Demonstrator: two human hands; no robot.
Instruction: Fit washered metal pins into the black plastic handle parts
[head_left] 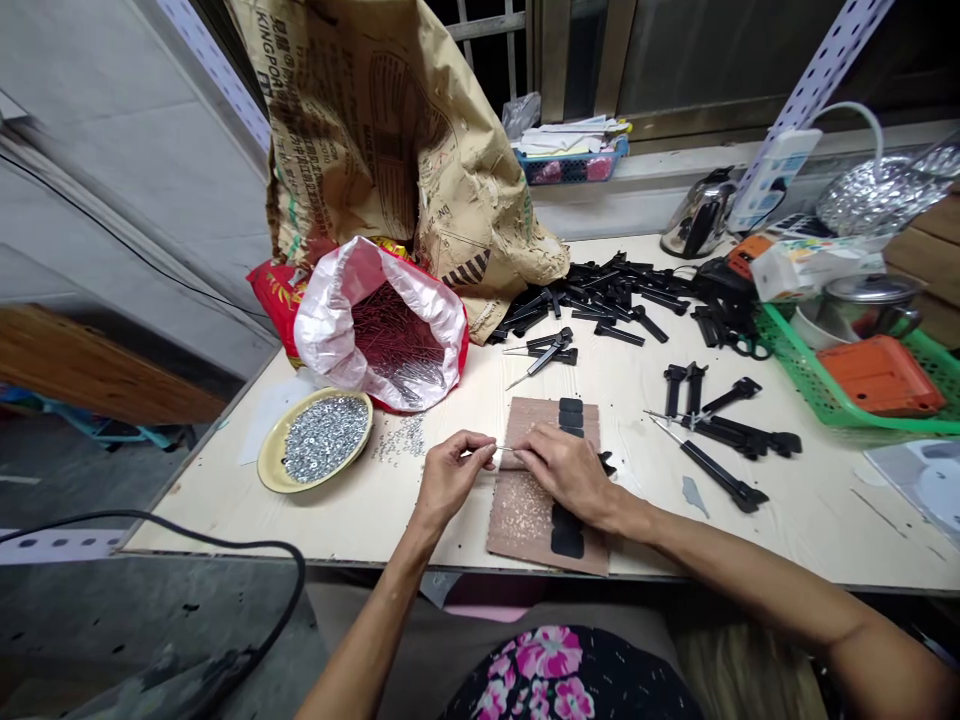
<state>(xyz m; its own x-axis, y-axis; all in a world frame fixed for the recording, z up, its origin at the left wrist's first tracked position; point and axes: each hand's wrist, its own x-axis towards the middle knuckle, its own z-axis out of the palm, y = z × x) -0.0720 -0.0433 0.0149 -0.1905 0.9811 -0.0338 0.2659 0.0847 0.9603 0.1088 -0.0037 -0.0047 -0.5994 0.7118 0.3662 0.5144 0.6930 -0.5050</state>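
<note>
Over a brown board (517, 520) with black pads on it, my two hands meet at a thin metal rod (505, 448). My right hand (566, 470) is closed round a black-handled piece whose end (606, 463) pokes out behind the palm; the rod seems to belong to it. At the rod's other end the thumb and fingers of my left hand (456, 472) are pinched together. Whatever sits between those fingertips is too small to make out. Left of that hand lie small loose metal washers (405, 437) and a yellow bowl (268, 470) full of them.
A red and white bag (322, 320) of dark red rods stands behind the bowl, before a large paper sack (480, 200). Black handles (607, 290) are heaped at the back. Finished-looking rod pieces (720, 470) lie at right, near a green basket (825, 390).
</note>
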